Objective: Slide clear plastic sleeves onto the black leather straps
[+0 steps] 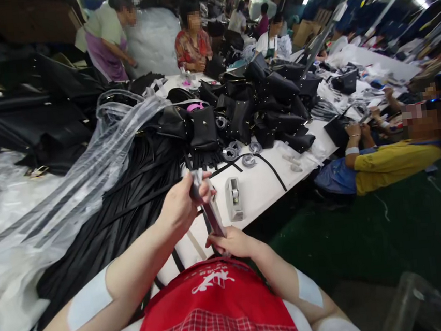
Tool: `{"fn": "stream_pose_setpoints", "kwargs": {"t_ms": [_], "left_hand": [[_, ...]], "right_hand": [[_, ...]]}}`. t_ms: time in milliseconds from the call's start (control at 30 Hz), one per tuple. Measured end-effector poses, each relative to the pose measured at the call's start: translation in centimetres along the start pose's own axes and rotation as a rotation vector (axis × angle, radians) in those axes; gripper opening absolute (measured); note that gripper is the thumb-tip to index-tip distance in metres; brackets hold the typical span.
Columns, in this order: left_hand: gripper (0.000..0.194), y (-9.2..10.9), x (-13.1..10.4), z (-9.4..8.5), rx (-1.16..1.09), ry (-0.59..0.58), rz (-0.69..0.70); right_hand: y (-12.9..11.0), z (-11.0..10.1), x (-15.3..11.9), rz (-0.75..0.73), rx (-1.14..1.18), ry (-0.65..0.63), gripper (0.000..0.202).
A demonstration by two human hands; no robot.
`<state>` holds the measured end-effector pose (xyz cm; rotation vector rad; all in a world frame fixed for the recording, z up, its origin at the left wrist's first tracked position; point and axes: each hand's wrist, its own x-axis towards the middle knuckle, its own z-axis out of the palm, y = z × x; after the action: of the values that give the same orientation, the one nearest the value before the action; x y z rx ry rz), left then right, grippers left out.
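Note:
A dark strap partly wrapped in clear plastic (214, 219) stretches between my two hands, above the white table. My left hand (181, 203) is closed round its upper, bunched end. Lower down, close to my red apron, my right hand (231, 241) pinches the other end. Just right of the strap stands a small grey tape dispenser (234, 199). Beside my left forearm lies a large heap of long black straps (130, 195). Farther up the table, coiled straps in clear plastic (248, 160) lie in front of black bags (204, 128).
Long straps in clear plastic sleeves (113, 144) sprawl across the left side. Black leather pieces (37, 120) are piled behind them. A co-worker in a yellow shirt (395, 164) sits at the right of the white table (264, 190). Other people work at the far side.

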<state>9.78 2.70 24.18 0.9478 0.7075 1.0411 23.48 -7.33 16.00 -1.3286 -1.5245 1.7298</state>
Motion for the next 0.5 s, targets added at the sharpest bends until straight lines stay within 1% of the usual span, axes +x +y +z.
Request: {"fn": "stream_pose_setpoints", "kwargs": {"t_ms": [67,100,133,167,200,233,267,300,333,367,400,433,467,500], "left_hand": [[0.051,-1.2,0.9,0.2,0.405,0.056,0.332],[0.054,-2.2,0.9,0.4,0.643,0.036,0.454],[0.057,-3.4,0.7,0.7,0.878,-0.027,0.533],[0.061,-4.6,0.4,1.3,1.08,-0.128,0.572],[0.064,-5.8,0.0,2.2,1.238,-0.265,0.577],[0.064,-6.9,-0.5,3.2,1.349,-0.394,0.55],[0.062,-7.8,-0.9,4.5,1.407,-0.497,0.49],[0.059,-8.4,-1.2,6.0,1.411,-0.574,0.391],[0.058,-8.9,-1.4,7.5,1.355,-0.619,0.25],[0.059,-9.1,-1.5,9.1,1.24,-0.649,0.072],[0.061,-9.2,-1.5,10.6,1.07,-0.669,-0.12],[0.062,-9.1,-1.2,11.9,0.861,-0.675,-0.301],[0.064,-9.1,-0.9,13.1,0.636,-0.669,-0.456],[0.064,-9.1,-0.4,14.1,0.419,-0.648,-0.577]], "right_hand": [[-0.8,-2.3,-2.3,-0.076,0.06,-0.203,0.039],[-1.1,-3.8,-3.8,-0.117,0.113,-0.266,0.039],[-1.2,-5.5,-5.4,-0.154,0.172,-0.285,0.039],[-1.2,-7.3,-7.0,-0.185,0.228,-0.262,0.041],[-0.9,-9.3,-8.5,-0.21,0.27,-0.204,0.044],[-0.5,-11.2,-9.9,-0.224,0.287,-0.126,0.046],[0.1,-13.2,-11.1,-0.221,0.276,-0.034,0.048],[0.9,-15.2,-12.1,-0.201,0.235,0.065,0.047],[1.6,-16.9,-12.9,-0.172,0.168,0.162,0.044],[2.4,-18.5,-13.5,-0.141,0.085,0.25,0.039],[3.0,-19.8,-14.0,-0.121,-0.004,0.318,0.034],[3.6,-20.8,-14.4,-0.114,-0.088,0.353,0.03],[4.1,-21.5,-14.7,-0.116,-0.157,0.354,0.029],[4.5,-21.9,-14.9,-0.123,-0.205,0.334,0.031]]}}
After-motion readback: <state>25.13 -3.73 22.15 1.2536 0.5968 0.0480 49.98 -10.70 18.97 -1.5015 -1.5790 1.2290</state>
